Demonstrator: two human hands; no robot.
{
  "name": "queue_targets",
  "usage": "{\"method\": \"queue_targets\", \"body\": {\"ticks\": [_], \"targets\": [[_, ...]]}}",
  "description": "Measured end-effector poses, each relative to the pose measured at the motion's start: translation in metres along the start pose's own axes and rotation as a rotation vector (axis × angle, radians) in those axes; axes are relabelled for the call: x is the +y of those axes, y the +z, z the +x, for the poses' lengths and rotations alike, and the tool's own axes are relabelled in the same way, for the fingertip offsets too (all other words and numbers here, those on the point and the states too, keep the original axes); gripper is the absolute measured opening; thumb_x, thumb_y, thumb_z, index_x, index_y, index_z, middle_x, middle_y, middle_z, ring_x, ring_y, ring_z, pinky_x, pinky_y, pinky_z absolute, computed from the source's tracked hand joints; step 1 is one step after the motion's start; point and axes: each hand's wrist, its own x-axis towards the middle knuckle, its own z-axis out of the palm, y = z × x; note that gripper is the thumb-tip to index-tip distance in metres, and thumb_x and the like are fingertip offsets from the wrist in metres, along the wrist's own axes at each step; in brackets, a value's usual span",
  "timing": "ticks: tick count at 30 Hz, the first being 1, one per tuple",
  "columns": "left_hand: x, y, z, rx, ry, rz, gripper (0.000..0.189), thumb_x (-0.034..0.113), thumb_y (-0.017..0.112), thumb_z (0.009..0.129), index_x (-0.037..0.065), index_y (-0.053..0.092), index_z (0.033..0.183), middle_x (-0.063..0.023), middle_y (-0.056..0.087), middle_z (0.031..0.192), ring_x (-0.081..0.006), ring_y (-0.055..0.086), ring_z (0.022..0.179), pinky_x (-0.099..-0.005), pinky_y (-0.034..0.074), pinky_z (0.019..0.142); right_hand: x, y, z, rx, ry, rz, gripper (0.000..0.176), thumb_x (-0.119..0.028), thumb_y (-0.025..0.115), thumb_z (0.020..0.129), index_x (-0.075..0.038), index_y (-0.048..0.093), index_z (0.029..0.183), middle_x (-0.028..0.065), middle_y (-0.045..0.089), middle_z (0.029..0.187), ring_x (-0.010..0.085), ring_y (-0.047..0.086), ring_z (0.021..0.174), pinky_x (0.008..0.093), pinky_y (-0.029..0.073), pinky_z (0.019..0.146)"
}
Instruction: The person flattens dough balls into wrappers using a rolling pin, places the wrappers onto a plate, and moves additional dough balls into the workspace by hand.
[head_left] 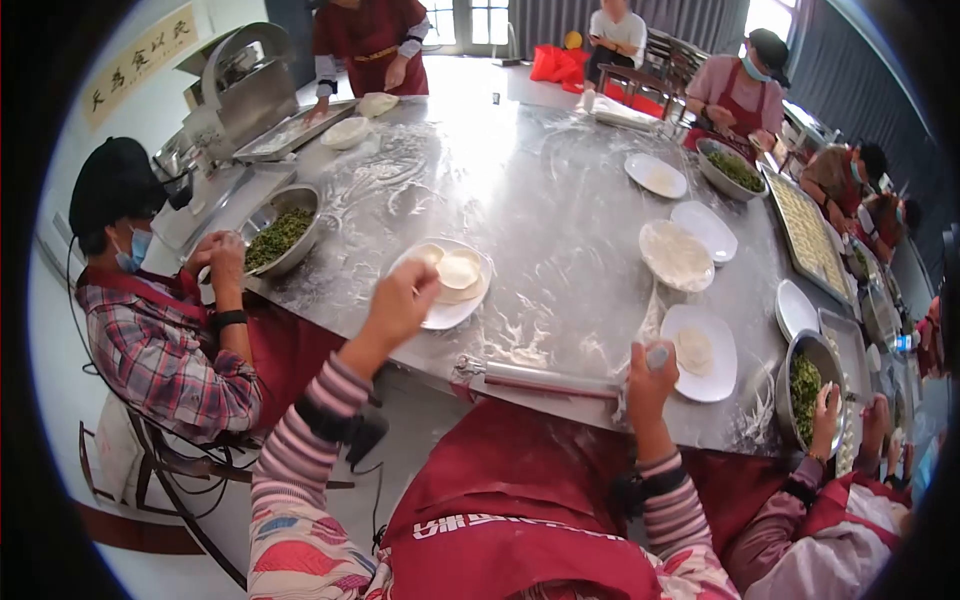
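My left hand (400, 305) is over the near-left rim of a white plate (447, 318), its fingers curled together. Round dough wrappers (459, 270) are piled on that plate, some right behind my fingertips; whether I pinch one is hidden. At the table's near edge, my right hand (648, 390) is closed in a fist around what looks like a rolling pin, its grey rounded end (658, 356) showing above the fist. A shiny metal bar (550, 377) lies along the edge between my hands. Beside my right hand, a white plate (718, 376) holds thin dough rounds (694, 351).
A floury metal table (560, 240) spreads ahead. Bowls of chopped green filling (282, 232) stand left and right (806, 395). A plate of dough (676, 256) and a tray of small pieces (808, 232) lie to the right. Co-workers sit on both sides (170, 330).
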Motion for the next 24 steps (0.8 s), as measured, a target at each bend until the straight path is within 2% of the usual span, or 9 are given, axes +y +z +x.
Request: {"method": "queue_targets", "body": {"ticks": [3,5,8,9,12,13,18,22,24], "targets": [[0.032,0.052,-0.057,-0.367,0.304,-0.125,0.007,0.004,0.057,0.079,0.001,0.057,0.085,-0.012,0.059,0.08,-0.0226,0.058,0.072,-0.0303,0.047,0.066,-0.013,0.012,0.031,-0.056,-0.148,-0.028,0.018,-0.005,0.066,0.074,-0.002,0.049,0.075,0.0062,0.052,0.055,0.0136,0.049,0.05,0.0287,0.04,0.048],[0.056,0.088,-0.09,-0.68,0.415,-0.116,0.036,0.018,0.058,0.081,0.003,0.049,0.112,-0.0179,0.05,0.118,-0.0325,0.049,0.11,-0.0387,0.042,0.09,-0.048,0.024,0.049,-0.073,-0.273,-0.106,0.019,-0.008,0.068,0.074,-0.001,0.052,0.078,0.0111,0.059,0.059,0.0208,0.059,0.053,0.03,0.044,0.049],[0.061,0.126,-0.104,-0.682,0.669,0.149,0.054,0.028,0.055,0.083,0.001,0.037,0.127,-0.0182,0.032,0.136,-0.031,0.031,0.127,-0.0406,0.031,0.101,-0.085,0.036,0.063,-0.136,-0.383,-0.094,0.02,-0.01,0.068,0.076,-0.003,0.049,0.074,0.0045,0.049,0.056,0.0112,0.045,0.05,0.0263,0.038,0.047],[0.057,0.136,-0.092,-0.798,0.575,0.164,0.067,0.033,0.051,0.084,0.0,0.023,0.135,-0.0204,0.023,0.14,-0.0314,0.025,0.13,-0.0433,0.023,0.105,-0.094,0.038,0.064,-0.188,-0.408,-0.075,0.021,-0.012,0.069,0.075,-0.003,0.05,0.077,0.0077,0.053,0.056,0.0161,0.051,0.051,0.0282,0.04,0.047],[0.077,0.142,-0.049,-0.94,-0.027,0.076,0.067,0.035,0.05,0.085,0.0,0.022,0.135,-0.0236,0.022,0.139,-0.0344,0.023,0.13,-0.0419,0.018,0.107,-0.1,0.039,0.064,-0.217,-0.492,-0.172,0.022,-0.013,0.069,0.076,-0.004,0.05,0.081,0.0107,0.055,0.057,0.0204,0.056,0.05,0.0298,0.042,0.047],[0.08,0.15,-0.055,-0.936,-0.021,0.066,0.067,0.035,0.05,0.085,0.0,0.022,0.135,-0.0236,0.022,0.139,-0.0344,0.023,0.13,-0.0419,0.018,0.107,-0.102,0.04,0.066,-0.234,-0.489,-0.128,0.022,-0.014,0.068,0.076,-0.004,0.049,0.08,0.0109,0.054,0.056,0.0203,0.055,0.049,0.0301,0.041,0.046],[0.096,0.183,-0.099,-0.856,0.909,-0.001,0.062,0.04,0.047,0.085,-0.004,0.034,0.127,-0.024,0.026,0.138,-0.0348,0.024,0.13,-0.0407,0.02,0.106,-0.09,0.043,0.071,-0.246,-0.421,-0.062,0.023,-0.015,0.068,0.077,-0.003,0.049,0.078,0.0116,0.049,0.054,0.0199,0.047,0.045,0.0314,0.038,0.045],[0.086,0.204,-0.06,-0.574,0.561,0.055,0.067,0.04,0.049,0.084,-0.009,0.033,0.127,-0.0231,0.027,0.137,-0.0343,0.024,0.13,-0.04,0.019,0.108,-0.093,0.044,0.068,-0.248,-0.377,-0.071,0.02,-0.011,0.067,0.078,-0.004,0.049,0.075,0.0014,0.047,0.054,0.0081,0.042,0.051,0.0236,0.037,0.047],[0.099,0.195,-0.056,-0.577,0.549,0.016,0.064,0.038,0.049,0.084,-0.006,0.033,0.128,-0.0226,0.028,0.137,-0.0343,0.026,0.129,-0.0406,0.02,0.107,-0.092,0.047,0.073,-0.249,-0.452,-0.071,0.023,-0.017,0.068,0.077,-0.004,0.049,0.078,0.0121,0.049,0.055,0.0233,0.047,0.046,0.0314,0.038,0.045]]}}
